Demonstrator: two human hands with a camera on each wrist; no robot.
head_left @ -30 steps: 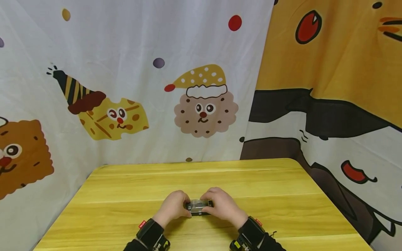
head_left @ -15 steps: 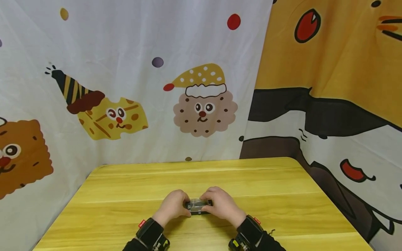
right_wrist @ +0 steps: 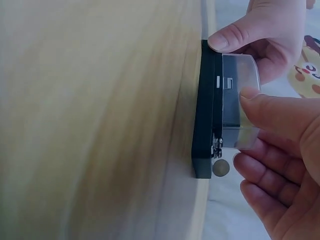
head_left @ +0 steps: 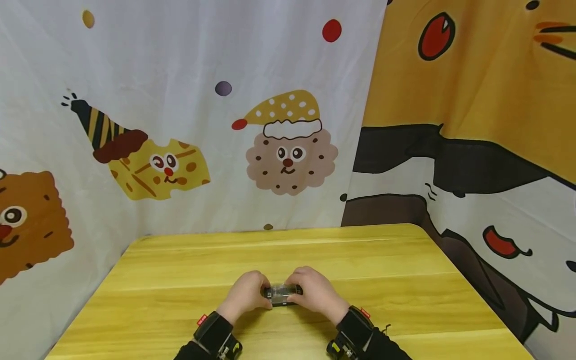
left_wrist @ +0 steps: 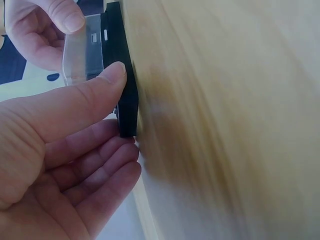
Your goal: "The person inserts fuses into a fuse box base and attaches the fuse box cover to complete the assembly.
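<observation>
A small black-based box with a see-through cover rests low over the table in front of me, held at its two ends. My left hand holds the black base, its thumb along the front edge and its fingers behind the end. With my right hand I grip the clear cover, the thumb pressing its front face. Small metal terminals show at the base's right end. The cover sits down on the base. Fingertips of both hands are partly hidden behind the box.
The yellow wood-grain table stretches out around both hands. Behind it and on both sides hangs a white cloth printed with cartoon figures. Each wrist wears a black band with a camera, such as the left wristband.
The head view has shifted slightly to the right. Both hands keep the same hold on the box, which stays where it was.
</observation>
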